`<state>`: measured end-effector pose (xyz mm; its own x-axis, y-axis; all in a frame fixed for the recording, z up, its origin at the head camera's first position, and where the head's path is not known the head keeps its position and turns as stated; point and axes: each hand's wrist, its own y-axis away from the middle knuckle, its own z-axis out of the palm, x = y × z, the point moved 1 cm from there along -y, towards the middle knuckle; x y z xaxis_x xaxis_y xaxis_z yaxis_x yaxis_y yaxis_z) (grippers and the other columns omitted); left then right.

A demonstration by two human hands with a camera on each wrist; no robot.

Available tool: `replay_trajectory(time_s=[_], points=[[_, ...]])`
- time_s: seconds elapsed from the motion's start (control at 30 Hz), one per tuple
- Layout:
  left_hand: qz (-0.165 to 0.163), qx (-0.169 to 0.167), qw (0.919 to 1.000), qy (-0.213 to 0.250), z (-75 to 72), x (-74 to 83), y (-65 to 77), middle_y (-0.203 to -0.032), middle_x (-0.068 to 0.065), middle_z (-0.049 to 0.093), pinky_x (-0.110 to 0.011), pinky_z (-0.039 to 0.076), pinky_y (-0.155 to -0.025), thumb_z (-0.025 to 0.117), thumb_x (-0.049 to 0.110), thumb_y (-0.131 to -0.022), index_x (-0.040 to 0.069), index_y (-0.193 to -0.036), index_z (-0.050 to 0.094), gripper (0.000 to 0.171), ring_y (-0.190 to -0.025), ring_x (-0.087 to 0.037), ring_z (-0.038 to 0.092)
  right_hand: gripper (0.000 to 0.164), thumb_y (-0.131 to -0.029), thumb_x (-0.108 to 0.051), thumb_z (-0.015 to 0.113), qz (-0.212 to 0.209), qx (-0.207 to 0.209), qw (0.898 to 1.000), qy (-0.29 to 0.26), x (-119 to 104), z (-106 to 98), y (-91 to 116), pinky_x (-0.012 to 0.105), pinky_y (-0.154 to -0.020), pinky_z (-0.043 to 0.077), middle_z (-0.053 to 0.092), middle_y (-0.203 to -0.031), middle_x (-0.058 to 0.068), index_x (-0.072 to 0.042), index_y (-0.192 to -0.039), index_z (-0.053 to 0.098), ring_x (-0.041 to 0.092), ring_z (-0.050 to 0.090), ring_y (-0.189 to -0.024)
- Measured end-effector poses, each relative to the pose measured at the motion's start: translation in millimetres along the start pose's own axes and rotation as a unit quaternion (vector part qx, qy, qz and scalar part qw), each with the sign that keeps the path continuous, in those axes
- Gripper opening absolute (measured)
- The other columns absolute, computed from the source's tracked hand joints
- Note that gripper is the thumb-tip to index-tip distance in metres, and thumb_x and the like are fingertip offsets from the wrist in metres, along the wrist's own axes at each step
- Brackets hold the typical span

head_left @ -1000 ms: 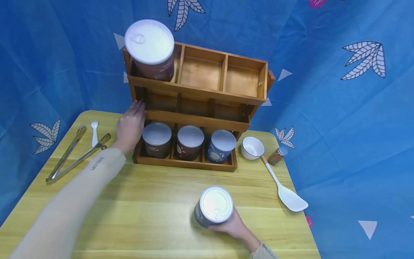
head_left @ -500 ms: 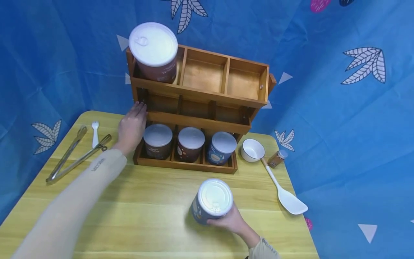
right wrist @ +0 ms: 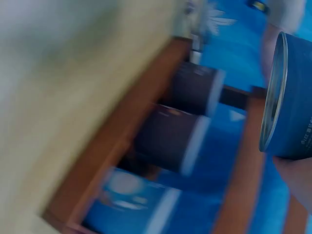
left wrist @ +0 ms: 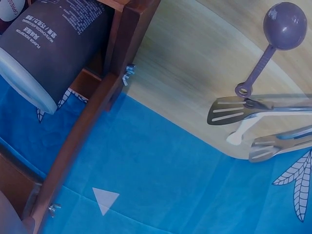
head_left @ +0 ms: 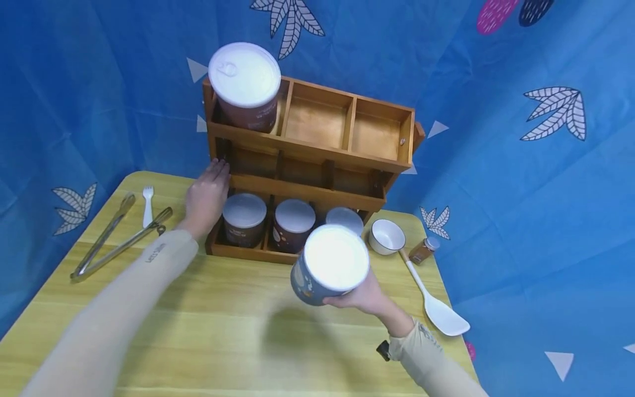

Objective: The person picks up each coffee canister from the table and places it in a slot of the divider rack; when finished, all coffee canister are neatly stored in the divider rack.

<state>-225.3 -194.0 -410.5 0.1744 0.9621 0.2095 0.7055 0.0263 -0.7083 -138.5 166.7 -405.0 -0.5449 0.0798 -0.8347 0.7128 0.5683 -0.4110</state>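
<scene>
My right hand [head_left: 366, 296] grips a blue can with a white lid [head_left: 311, 284], raised and tilted above the table in front of a wooden three-tier rack [head_left: 307, 184]. In the right wrist view the can's metal-rimmed bottom [right wrist: 274, 92] shows, and a thumb presses its side. My left hand [head_left: 205, 194] holds the rack's left upright; its fingertips are partly hidden. A big brown can [head_left: 248, 113] stands in the top tier's left compartment. In the bottom tier sit a dark can [head_left: 244, 218], a brown can [head_left: 294, 223] and a blue can [head_left: 345, 218], the last partly covered by the held can.
Metal tongs [head_left: 106, 237] and a white fork [head_left: 148, 207] lie left of the rack. On the right are a white bowl [head_left: 387, 237], a small spice jar [head_left: 424, 250] and a white spatula [head_left: 444, 315]. Blue cloth [head_left: 496, 193] hangs behind.
My right hand has lifted the blue can off the table and brought it toward the rack's bottom tier. My left hand stays at the rack's upright. The head view has shifted slightly.
</scene>
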Motion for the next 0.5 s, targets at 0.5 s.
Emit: replay_trajectory(time_s=[0.5], points=[[0.002,0.017,0.9998,0.007,2.2,-1.8,4.0,-0.130,-0.020,0.064,-0.048,0.060,-0.084,0.056,0.009,-0.098,-0.004,-0.124,0.064,0.030,-0.123,-0.035,0.062,0.097,-0.064,-0.033,0.093,-0.039,0.056,0.997,-0.032,-66.4,-62.2,-136.7,0.043,-0.114,0.040,0.052,-0.139,-0.001,-0.013,-0.144,0.042,0.021,0.048,-0.133]])
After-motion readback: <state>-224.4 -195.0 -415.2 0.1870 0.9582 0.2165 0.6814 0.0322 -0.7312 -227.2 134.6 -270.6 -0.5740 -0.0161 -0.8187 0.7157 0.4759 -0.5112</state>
